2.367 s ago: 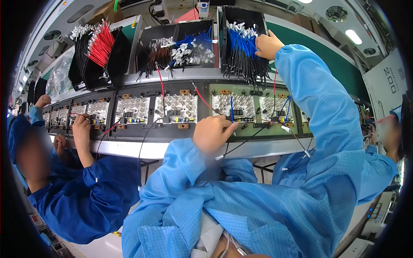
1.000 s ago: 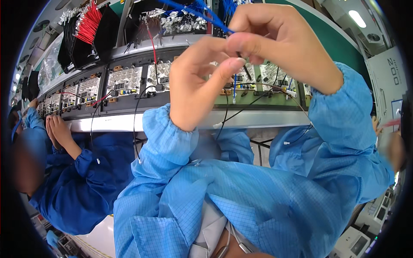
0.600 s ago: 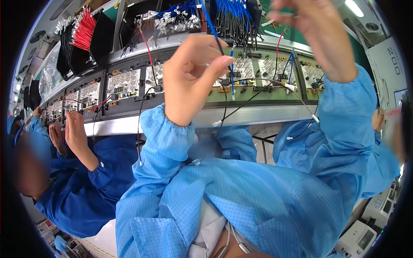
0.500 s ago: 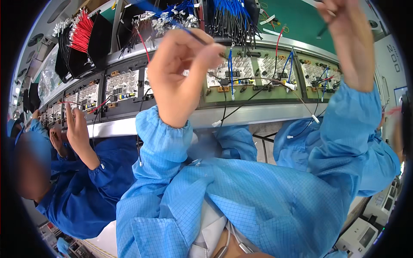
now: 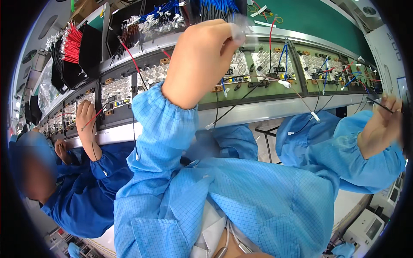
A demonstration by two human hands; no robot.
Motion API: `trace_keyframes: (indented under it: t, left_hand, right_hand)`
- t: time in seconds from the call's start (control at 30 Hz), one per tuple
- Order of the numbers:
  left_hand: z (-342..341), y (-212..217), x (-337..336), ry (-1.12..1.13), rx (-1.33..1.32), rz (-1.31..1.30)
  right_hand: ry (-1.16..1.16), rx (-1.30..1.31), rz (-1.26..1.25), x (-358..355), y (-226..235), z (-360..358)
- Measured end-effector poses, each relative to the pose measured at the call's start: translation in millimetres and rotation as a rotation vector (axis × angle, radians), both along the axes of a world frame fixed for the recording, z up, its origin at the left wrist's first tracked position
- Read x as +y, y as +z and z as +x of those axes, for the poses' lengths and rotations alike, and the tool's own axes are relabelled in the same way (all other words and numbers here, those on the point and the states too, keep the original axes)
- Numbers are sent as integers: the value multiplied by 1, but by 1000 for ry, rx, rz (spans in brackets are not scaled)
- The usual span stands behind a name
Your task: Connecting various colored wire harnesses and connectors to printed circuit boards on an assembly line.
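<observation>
My left hand (image 5: 200, 62) is raised over the row of circuit boards, back of the hand up, finger and thumb pinched together. At its fingertips is a pale, translucent blur that I cannot make out. Far to the right, my right hand (image 5: 378, 131) is closed on a thin black stick (image 5: 379, 105), which points up and left. Beneath the left hand, a board with a digit display (image 5: 236, 71) is partly covered. Right of it lies another board (image 5: 278, 68) with blue wires. A white connector (image 5: 285, 84) on a lead hangs near the boards' front edge.
Behind the boards stand dark bins of blue wires (image 5: 219, 9), white-ended wires (image 5: 165, 19) and red wires (image 5: 72, 45). A green mat (image 5: 305, 28) spans the back right. At left, a co-worker's hand (image 5: 87, 120) reaches to the boards. A metal rail (image 5: 254, 107) runs along the front.
My right hand has dropped from the upper right down to the far right with the black stick. My left hand has turned back-up and shifted slightly right; the blue streak near it has gone.
</observation>
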State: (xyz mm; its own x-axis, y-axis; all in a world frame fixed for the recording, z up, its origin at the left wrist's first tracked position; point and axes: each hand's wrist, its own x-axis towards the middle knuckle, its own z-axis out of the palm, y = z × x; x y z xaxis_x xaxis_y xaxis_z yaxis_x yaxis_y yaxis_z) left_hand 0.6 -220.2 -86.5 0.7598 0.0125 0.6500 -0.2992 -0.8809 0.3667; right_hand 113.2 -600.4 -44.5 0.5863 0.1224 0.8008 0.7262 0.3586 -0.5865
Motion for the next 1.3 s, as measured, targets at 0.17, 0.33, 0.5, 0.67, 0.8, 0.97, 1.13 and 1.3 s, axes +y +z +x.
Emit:
trace_keyframes:
  t: [0.17,0.33,0.5,0.67,0.8,0.97,1.13,1.3]
  left_hand:
    - [-20,21,-11,56,44,57]
    - [-40,29,-11,75,143,-83]
    - [4,30,-16,71,100,-230]
    - [32,23,2,30,284,-238]
    - [39,-1,36,-53,269,-400]
    - [38,-15,45,-86,395,-332]
    - [27,-22,38,-57,460,-337]
    - [22,-33,34,-105,489,-402]
  right_hand:
    - [-127,-14,-3,-7,-34,-16]
    - [-192,82,57,-12,-62,-29]
    - [-161,53,68,-14,-85,7]
    - [-156,138,30,3,-84,13]
    - [-187,181,2,28,-76,4]
    - [-196,193,-1,43,-75,3]
    - [-145,201,-1,40,-84,2]
    - [-150,208,-9,48,-85,-3]
